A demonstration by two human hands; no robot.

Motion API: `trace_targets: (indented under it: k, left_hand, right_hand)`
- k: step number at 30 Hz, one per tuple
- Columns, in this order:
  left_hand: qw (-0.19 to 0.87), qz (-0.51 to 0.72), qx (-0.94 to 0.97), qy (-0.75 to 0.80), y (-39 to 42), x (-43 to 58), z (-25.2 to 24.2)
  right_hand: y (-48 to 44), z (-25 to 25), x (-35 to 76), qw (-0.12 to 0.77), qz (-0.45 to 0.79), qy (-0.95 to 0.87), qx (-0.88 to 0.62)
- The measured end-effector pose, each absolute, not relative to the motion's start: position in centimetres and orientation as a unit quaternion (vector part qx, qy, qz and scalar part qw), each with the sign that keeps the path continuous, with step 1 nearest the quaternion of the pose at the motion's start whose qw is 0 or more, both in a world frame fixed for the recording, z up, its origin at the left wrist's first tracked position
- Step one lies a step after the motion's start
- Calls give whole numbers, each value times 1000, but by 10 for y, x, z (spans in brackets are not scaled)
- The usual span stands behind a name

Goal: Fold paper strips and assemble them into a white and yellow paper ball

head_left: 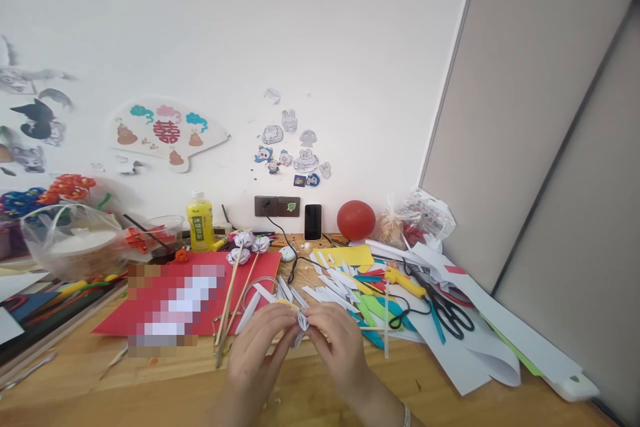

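Observation:
My left hand (260, 350) and my right hand (337, 347) meet just above the wooden table (175, 390). Between their fingertips they pinch a small folded piece of white paper (301, 328), partly hidden by the fingers. To the left of my left hand, white paper flowers (239, 255) on thin wooden sticks rest across a red sheet (113, 320). Beyond my fingers lie several folded white paper strips (333, 290). On the right are green and teal paper pieces (373, 307), a yellow glue gun (407, 281) and black-handled scissors (453, 313).
Along the wall stand a yellow-labelled bottle (201, 223), a phone (313, 222) and a red balloon (356, 220). A black cable (285, 233) hangs from the socket. White paper sheets (465, 363) spread at right; a bag-covered tub (85, 247) sits at left.

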State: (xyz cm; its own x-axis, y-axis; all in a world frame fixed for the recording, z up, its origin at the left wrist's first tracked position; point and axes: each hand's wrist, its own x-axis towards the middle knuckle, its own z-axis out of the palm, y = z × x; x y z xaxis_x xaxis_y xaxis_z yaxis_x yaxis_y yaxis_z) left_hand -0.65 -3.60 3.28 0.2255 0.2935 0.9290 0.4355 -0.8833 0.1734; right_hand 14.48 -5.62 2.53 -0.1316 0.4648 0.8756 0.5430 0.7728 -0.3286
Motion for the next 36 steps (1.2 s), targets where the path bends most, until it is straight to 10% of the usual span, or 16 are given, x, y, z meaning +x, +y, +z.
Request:
trace_targets:
  k: [36]
  left_hand:
    - [104,-573,-785,-210,-35,-7,32]
  right_hand:
    - [-57,29,145,560,-22,-746,-359]
